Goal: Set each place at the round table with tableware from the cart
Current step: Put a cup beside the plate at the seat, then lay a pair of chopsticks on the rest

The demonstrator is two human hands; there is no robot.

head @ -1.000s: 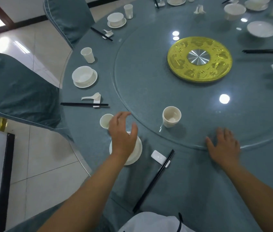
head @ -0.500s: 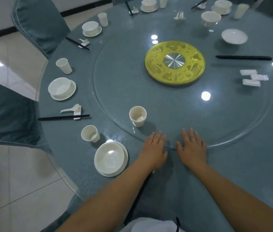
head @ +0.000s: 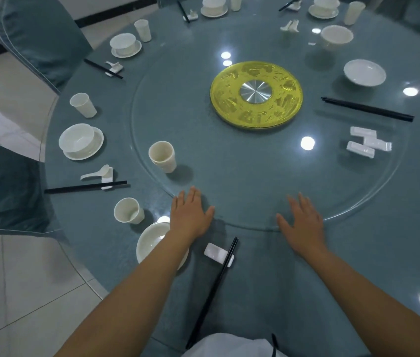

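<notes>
On the near rim of the clear glass turntable (head: 255, 176), left hand (head: 190, 217) and right hand (head: 302, 225) press flat, each grip released. Turning seems underway; next, bring the spare cream cup (head: 162, 156) or white chopstick rests (head: 368, 142) within reach on the round desk (head: 358, 266).

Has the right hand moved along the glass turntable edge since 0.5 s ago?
Yes. The right hand slid rightward along the turntable rim, away from the left hand.

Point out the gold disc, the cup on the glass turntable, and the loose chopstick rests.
gold disc (head: 232, 99), head view, embossed left band.
cup on the turntable (head: 163, 159), head view, outer wall.
loose chopstick rests (head: 360, 149), head view, nearest rest's top.
</notes>
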